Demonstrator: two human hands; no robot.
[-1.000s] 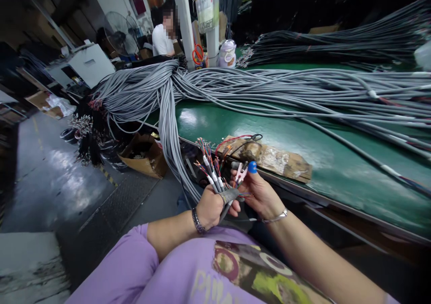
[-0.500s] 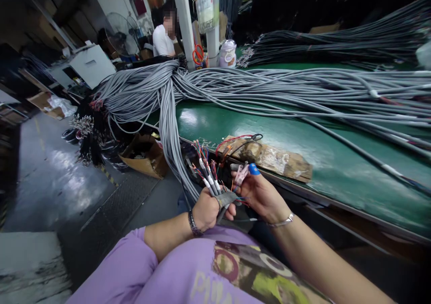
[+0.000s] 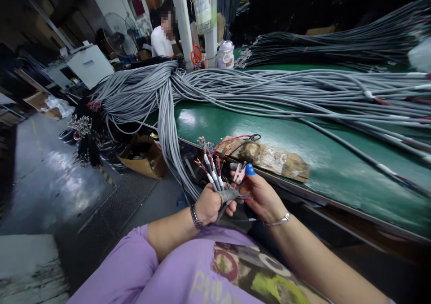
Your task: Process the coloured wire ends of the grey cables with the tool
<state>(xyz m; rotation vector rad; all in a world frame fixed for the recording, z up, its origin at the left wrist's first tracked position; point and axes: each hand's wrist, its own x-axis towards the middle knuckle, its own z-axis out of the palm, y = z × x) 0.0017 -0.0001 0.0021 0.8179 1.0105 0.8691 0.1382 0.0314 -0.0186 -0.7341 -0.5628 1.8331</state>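
Observation:
My left hand (image 3: 209, 205) is closed around several grey cables (image 3: 215, 183), a grey wrapping on its thumb. White bands circle the cables near their ends, where thin coloured wires (image 3: 206, 146) fan out upward. Just to the right, my right hand (image 3: 264, 200) wears a blue cover (image 3: 249, 169) on the thumb. Its fingers pinch a small pink clip-like tool (image 3: 239, 174) whose exact kind I cannot make out. Loose red and blue wires (image 3: 244, 197) stick out between the two hands, close to the right fingers.
A large bundle of grey cables (image 3: 269, 86) lies along the green table (image 3: 215, 122) and hangs over its edge. A worn wooden board (image 3: 286, 162) sits at the near edge. Black cables (image 3: 319, 48) lie behind. A cardboard box (image 3: 143, 156) stands on the floor; a person (image 3: 161, 41) is farther back.
The pink tool has turned a little in my right fingers. Both hands stay close together, and the whole view has shifted slightly.

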